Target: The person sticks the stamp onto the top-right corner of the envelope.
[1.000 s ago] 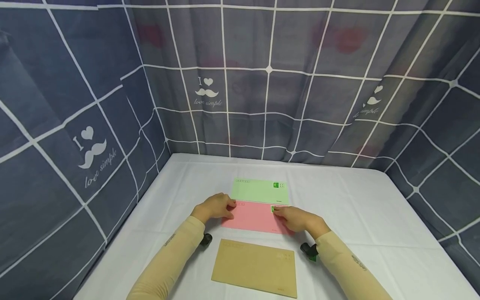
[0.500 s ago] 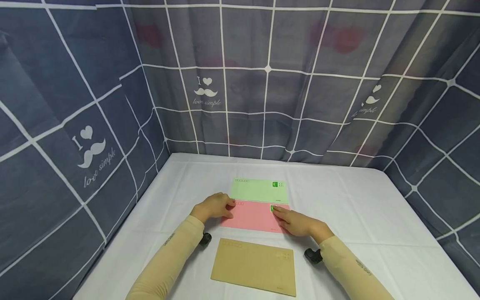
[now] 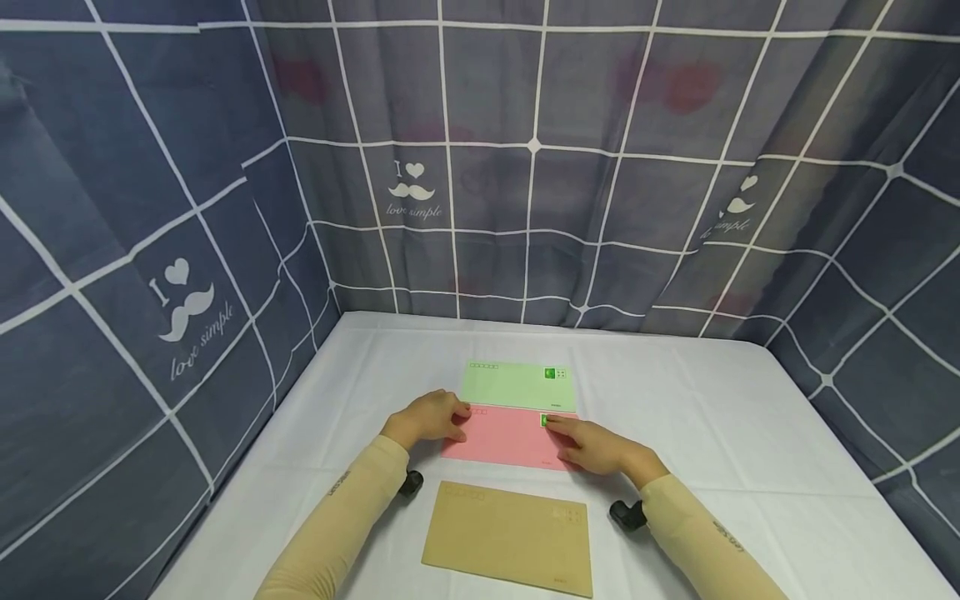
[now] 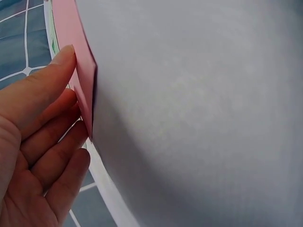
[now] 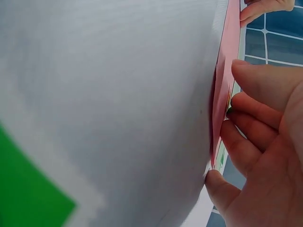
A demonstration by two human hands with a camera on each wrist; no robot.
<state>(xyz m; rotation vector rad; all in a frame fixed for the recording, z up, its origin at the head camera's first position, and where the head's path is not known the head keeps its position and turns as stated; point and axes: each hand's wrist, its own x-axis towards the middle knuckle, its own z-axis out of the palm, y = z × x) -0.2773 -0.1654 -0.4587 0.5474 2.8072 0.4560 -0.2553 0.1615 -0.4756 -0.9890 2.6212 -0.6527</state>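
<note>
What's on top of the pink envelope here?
On the pink envelope, the left hand touches the left end and the right hand the right, where a green stamp-like square shows partly. What the hands cover cannot be seen.

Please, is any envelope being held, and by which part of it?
No firm hold shows: the pink envelope lies on the table, the left hand touching its left end, the right hand its right end.

Soft light, faint shadows, hazy wrist views
</note>
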